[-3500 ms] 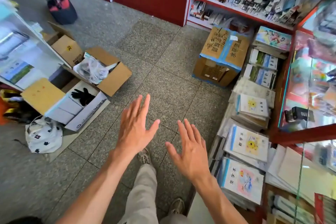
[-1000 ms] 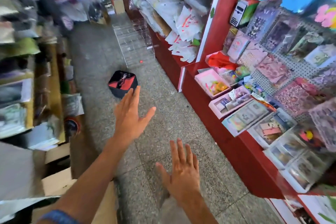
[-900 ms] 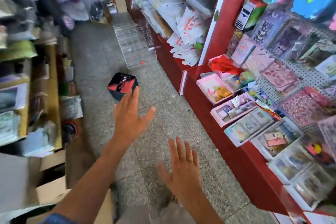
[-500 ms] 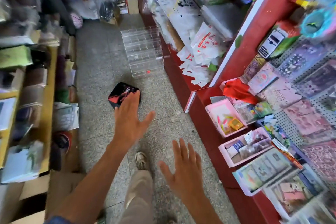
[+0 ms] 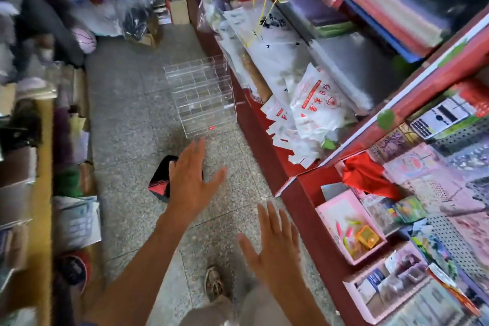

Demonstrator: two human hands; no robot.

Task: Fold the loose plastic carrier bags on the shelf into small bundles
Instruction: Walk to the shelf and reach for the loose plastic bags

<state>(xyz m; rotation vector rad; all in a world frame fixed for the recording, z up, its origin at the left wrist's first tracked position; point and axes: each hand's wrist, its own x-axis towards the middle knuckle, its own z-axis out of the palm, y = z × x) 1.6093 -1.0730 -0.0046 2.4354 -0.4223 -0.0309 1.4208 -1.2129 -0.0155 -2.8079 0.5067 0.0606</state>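
A heap of loose white plastic carrier bags (image 5: 315,111) with red print lies on the red shelf (image 5: 260,127) at the right of the aisle, some hanging over its edge. My left hand (image 5: 191,180) is stretched out flat over the floor, fingers straight, holding nothing. My right hand (image 5: 272,243) is lower and nearer, also flat and empty. Both hands are well short of the bags, to their lower left.
A clear acrylic drawer rack (image 5: 202,95) stands on the granite floor against the shelf. A black and red bin (image 5: 160,180) sits partly behind my left hand. Pink trays of small goods (image 5: 349,227) fill the near right shelf. Cluttered shelves and boxes (image 5: 34,167) line the left.
I have turned from the boxes and book stacks to face down the aisle and walked forward. The bag heap and acrylic rack have come closer. Both hands stay open and empty.
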